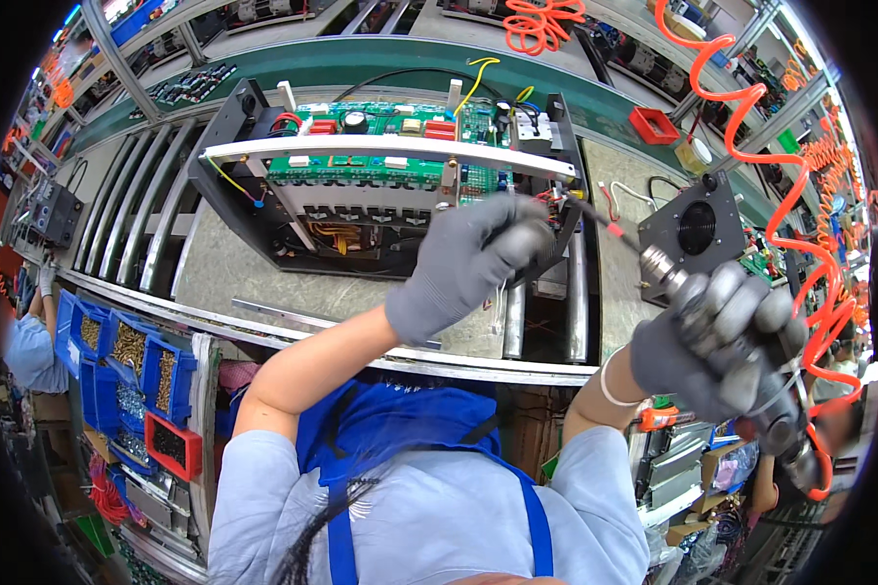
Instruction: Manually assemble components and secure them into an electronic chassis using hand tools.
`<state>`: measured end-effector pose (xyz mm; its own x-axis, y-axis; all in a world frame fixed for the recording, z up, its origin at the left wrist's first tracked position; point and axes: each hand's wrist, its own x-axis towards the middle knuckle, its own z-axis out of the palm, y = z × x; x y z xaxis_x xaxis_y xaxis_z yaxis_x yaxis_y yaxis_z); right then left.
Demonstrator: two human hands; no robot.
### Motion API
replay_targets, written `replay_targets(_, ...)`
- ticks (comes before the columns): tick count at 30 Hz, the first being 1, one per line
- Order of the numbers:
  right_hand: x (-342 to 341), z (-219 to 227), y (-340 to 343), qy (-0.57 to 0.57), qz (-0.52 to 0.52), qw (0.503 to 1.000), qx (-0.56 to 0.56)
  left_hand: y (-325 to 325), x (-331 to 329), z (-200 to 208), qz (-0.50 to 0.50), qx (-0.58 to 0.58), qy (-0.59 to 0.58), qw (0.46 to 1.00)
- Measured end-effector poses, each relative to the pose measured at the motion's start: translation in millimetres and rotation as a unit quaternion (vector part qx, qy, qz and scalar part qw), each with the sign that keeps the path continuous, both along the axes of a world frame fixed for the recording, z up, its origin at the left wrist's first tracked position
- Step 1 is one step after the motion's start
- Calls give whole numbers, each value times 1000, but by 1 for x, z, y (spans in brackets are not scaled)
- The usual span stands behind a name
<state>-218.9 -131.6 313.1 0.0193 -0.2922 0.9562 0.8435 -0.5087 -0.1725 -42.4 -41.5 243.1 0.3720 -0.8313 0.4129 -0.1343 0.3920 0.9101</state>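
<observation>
My right hand (717, 341), in a grey glove, is wrapped round a pneumatic screwdriver (660, 268). Its long bit slants up and left, the tip close to the right end of a pale metal rail (380, 146). That rail crosses the front of an open black chassis (232, 219) fitted with green circuit boards (361, 172). In front of the chassis's right part is my left hand (468, 258), also gloved, with fingers curled together near the corner below the bit. Whatever those fingers may hold is hidden.
An orange coiled air hose (805, 185) hangs at the right, beside a black fan panel (695, 229). Metal rollers (146, 210) run left of the chassis. Blue bins of screws (171, 375) and a red bin (174, 444) stand lower left. A co-worker's sleeve (37, 356) shows far left.
</observation>
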Motion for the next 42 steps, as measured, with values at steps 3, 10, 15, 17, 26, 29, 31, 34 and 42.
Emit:
replay_targets(3,-2,28,-17,83,-27,996,0,-45,21,22,266,-159,-404,860)
replay_targets(10,41,41,-50,116,-262,951,118,-81,26,26,213,86,-578,783)
replay_targets(15,50,51,-56,141,-188,966,105,-86,25,25,206,73,-561,798)
replay_targets(17,54,56,-54,161,-210,955,130,-85,26,26,199,72,-569,794)
replay_targets(26,96,90,-63,293,-194,924,153,-87,31,24,186,33,-549,814)
replay_targets(29,110,101,-51,344,-180,894,224,-86,32,24,182,35,-556,810)
replay_targets(31,115,100,-50,318,-186,901,230,-86,31,26,177,51,-572,799)
replay_targets(34,116,100,-52,303,-196,902,237,-87,31,25,175,61,-572,799)
replay_targets(42,114,96,-64,276,-187,916,221,-85,31,28,157,67,-581,796)
